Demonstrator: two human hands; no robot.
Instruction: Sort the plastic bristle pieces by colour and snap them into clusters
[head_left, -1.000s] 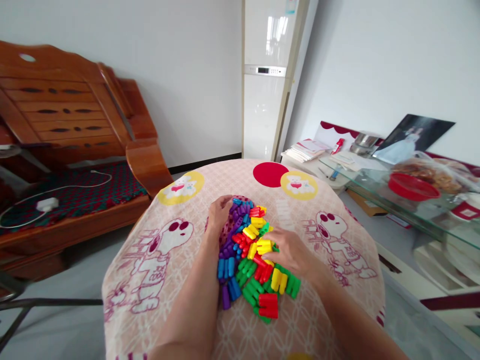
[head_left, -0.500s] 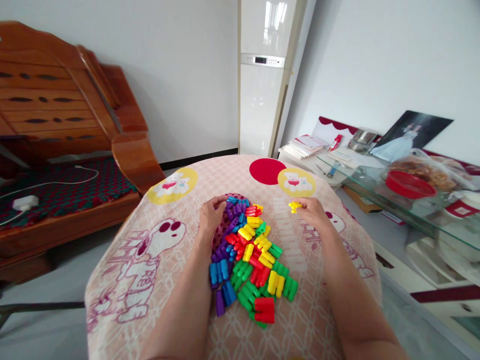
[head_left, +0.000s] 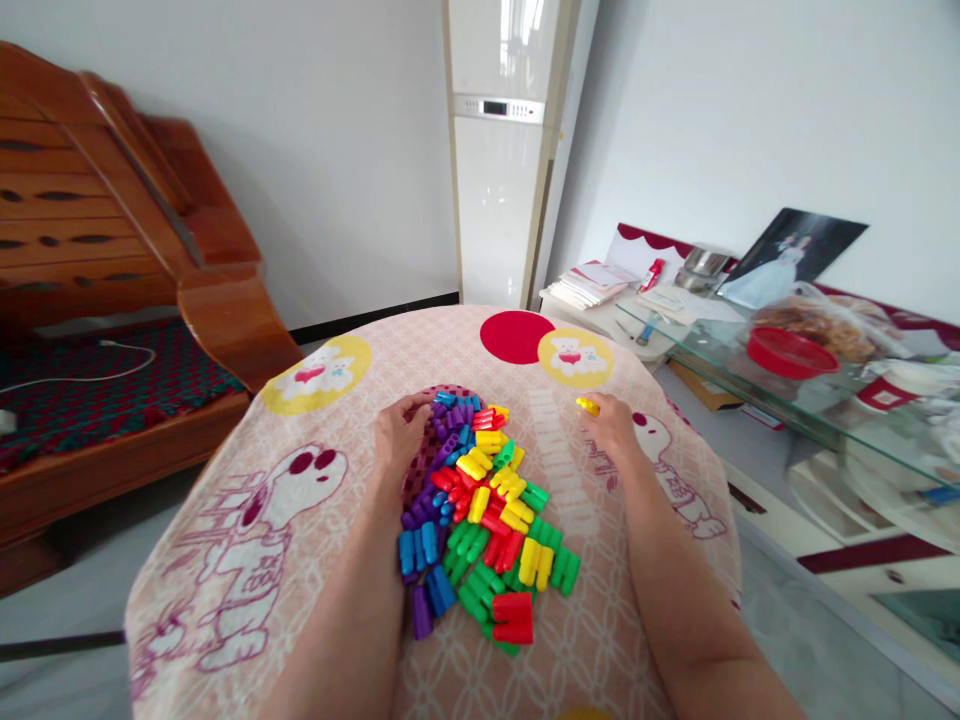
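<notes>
A heap of plastic pieces in red, yellow [head_left: 537,563], green, blue and purple lies on the patterned tablecloth [head_left: 300,560]. Part of it covers a dark pink dotted patch at its left. My left hand [head_left: 403,428] rests at the heap's upper left edge, fingers curled beside the blue and purple pieces; whether it grips one is hidden. To the right of the heap, apart from it, my right hand [head_left: 609,420] pinches a small yellow piece [head_left: 588,406] between its fingertips.
A wooden bench [head_left: 225,300] stands at the left. Behind the round table is a tall white cabinet-like unit [head_left: 499,200]. At the right, a glass shelf [head_left: 697,350] holds a red bowl [head_left: 791,353], a bag of food, papers and a picture.
The whole view has shifted, so the table and furniture sit further left. The yellow piece in my right hand has turned and shows a narrower side. My left hand stays by the heap.
</notes>
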